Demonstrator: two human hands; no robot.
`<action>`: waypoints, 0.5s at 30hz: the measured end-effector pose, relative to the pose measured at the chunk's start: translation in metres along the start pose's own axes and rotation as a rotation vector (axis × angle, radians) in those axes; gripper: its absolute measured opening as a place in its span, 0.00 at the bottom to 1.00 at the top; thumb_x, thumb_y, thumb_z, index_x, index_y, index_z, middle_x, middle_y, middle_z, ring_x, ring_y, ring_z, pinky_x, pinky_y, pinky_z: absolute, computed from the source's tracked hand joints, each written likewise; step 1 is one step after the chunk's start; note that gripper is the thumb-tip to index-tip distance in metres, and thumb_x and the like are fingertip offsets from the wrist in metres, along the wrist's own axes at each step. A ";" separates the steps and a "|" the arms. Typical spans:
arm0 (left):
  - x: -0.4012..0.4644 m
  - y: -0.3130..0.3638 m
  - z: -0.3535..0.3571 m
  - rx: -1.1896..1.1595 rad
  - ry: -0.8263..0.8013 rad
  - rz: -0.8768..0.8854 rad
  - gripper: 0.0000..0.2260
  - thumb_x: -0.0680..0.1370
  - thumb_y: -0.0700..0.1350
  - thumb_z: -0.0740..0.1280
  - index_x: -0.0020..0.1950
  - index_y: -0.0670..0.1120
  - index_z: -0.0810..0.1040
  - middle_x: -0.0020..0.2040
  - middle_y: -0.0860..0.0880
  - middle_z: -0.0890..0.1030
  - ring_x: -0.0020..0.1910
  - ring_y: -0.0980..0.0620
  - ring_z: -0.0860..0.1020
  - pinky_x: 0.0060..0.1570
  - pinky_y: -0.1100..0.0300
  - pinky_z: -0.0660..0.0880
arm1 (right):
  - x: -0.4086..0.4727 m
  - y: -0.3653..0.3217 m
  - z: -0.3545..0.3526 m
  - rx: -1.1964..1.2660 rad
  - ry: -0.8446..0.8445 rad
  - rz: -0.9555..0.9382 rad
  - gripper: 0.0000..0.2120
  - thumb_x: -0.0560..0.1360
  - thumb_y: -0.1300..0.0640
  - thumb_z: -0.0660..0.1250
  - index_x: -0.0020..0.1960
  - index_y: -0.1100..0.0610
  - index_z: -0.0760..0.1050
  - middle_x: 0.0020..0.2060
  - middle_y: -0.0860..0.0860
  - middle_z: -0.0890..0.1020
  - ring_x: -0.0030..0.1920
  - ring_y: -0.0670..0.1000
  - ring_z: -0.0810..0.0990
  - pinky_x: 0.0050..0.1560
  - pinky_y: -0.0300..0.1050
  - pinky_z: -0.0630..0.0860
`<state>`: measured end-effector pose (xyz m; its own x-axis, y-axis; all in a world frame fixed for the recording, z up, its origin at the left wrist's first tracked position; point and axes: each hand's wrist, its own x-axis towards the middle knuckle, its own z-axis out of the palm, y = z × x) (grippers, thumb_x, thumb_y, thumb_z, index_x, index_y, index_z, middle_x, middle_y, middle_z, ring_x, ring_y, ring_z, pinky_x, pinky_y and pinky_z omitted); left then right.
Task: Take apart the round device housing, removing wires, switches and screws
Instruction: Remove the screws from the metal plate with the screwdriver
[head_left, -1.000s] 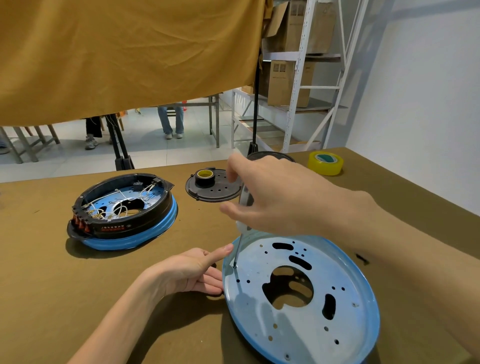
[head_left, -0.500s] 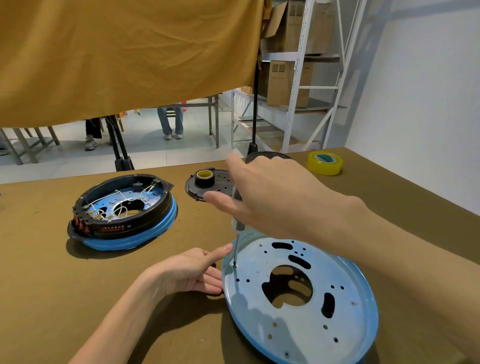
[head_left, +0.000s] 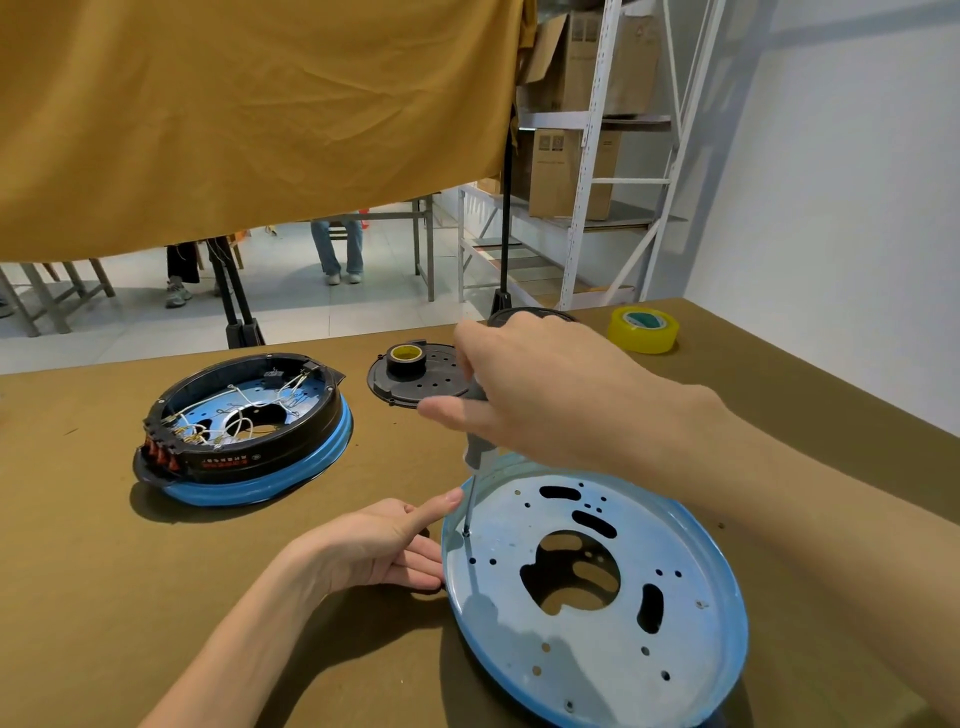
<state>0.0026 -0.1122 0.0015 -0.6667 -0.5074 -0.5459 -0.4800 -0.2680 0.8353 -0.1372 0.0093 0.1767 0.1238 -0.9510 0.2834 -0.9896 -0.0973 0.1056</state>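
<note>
Worktop (head_left: 104, 571): olive-brown, plain. Round plate (head_left: 597, 649): pale blue-grey face dotted with dark holes and slots, brighter blue rim. Housing (head_left: 244, 431): black ring, blue base band, white wires inside, red switches at left edge, red lettering on side. Perforated disc (head_left: 436, 384): black, black tape roll with yellow core on it. Tape roll (head_left: 643, 330): yellow, green core. Hanging cloth (head_left: 249, 119): mustard, creased. Screwdriver (head_left: 475, 452): grey handle, silver shaft.

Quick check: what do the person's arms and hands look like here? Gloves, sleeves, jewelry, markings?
Both hands are bare: no gloves on the left hand or the right hand. No rings, watch or wristbands show on either. Both forearms are uncovered as far as the frame edge, so no sleeves are in view. No markings or tape are visible on them. Fingernails look short and unpainted where they show.
</note>
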 end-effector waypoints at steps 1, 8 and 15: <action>0.000 0.000 0.000 0.001 -0.002 0.000 0.61 0.57 0.70 0.75 0.80 0.38 0.61 0.55 0.36 0.86 0.53 0.42 0.87 0.63 0.46 0.80 | 0.000 0.001 0.001 0.106 -0.018 0.000 0.19 0.80 0.36 0.62 0.53 0.53 0.69 0.36 0.48 0.77 0.38 0.52 0.78 0.33 0.48 0.73; 0.002 0.000 -0.001 0.000 0.006 -0.012 0.60 0.58 0.70 0.74 0.80 0.40 0.60 0.54 0.37 0.86 0.54 0.42 0.87 0.63 0.45 0.80 | -0.004 0.005 -0.010 0.406 -0.235 -0.062 0.18 0.75 0.53 0.73 0.60 0.51 0.69 0.40 0.46 0.81 0.42 0.46 0.79 0.40 0.50 0.81; 0.004 -0.001 -0.002 -0.013 0.009 -0.018 0.63 0.56 0.69 0.76 0.81 0.40 0.57 0.54 0.37 0.87 0.53 0.42 0.87 0.60 0.47 0.81 | 0.004 0.003 -0.002 0.113 -0.052 -0.054 0.13 0.81 0.44 0.65 0.54 0.54 0.71 0.37 0.48 0.78 0.39 0.53 0.78 0.36 0.49 0.75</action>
<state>0.0014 -0.1155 -0.0014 -0.6524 -0.5099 -0.5607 -0.4850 -0.2876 0.8259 -0.1399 0.0059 0.1801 0.1762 -0.9572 0.2298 -0.9839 -0.1786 0.0105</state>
